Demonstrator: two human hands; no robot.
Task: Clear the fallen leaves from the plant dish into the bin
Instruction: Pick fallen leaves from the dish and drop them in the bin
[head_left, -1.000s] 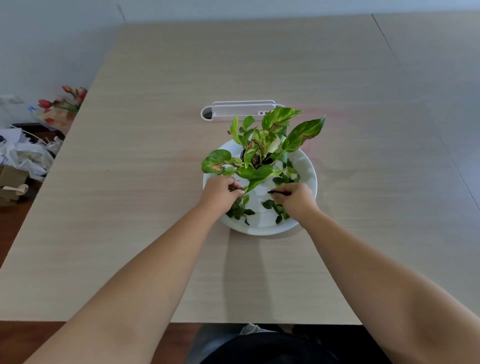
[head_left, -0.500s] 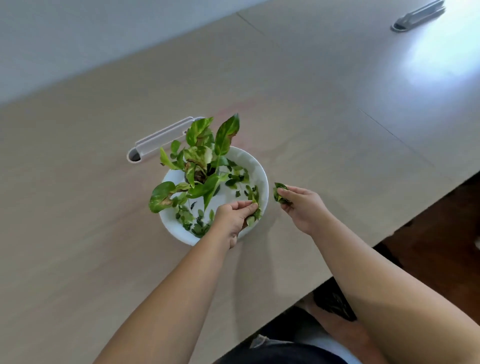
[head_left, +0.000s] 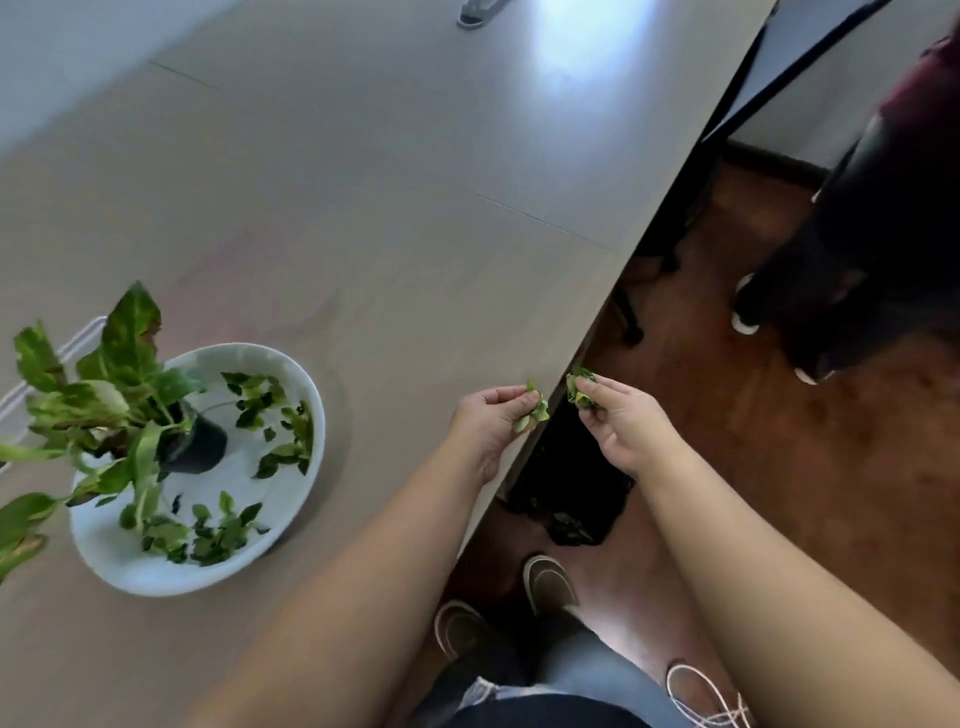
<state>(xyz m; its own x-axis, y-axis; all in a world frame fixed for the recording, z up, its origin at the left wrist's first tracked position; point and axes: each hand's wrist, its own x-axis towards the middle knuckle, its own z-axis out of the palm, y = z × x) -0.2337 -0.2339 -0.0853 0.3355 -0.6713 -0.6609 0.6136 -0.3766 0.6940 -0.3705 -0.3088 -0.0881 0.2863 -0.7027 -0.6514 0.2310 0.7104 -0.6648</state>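
A white plant dish (head_left: 280, 499) sits on the table at the left, holding a small black pot with a green plant (head_left: 130, 410) and several fallen leaves (head_left: 218, 535) scattered around it. My left hand (head_left: 493, 421) hovers at the table's right edge, pinching a few leaves (head_left: 535, 413). My right hand (head_left: 618, 426) is just beyond the edge, pinching another small clump of leaves (head_left: 579, 392). Below both hands, on the floor beside the table, stands a bin with a black liner (head_left: 571, 483) and some leaves at its bottom.
The wooden table (head_left: 389, 208) fills the left and centre, its edge running diagonally. My shoes (head_left: 548, 582) are on the brown floor by the bin. Another person's dark legs and shoes (head_left: 831, 291) stand at the right. A white cable grommet (head_left: 478, 13) lies far across the table.
Both hands have left the dish and moved right to the table edge over the bin, each carrying leaves. The view has swung right and down.
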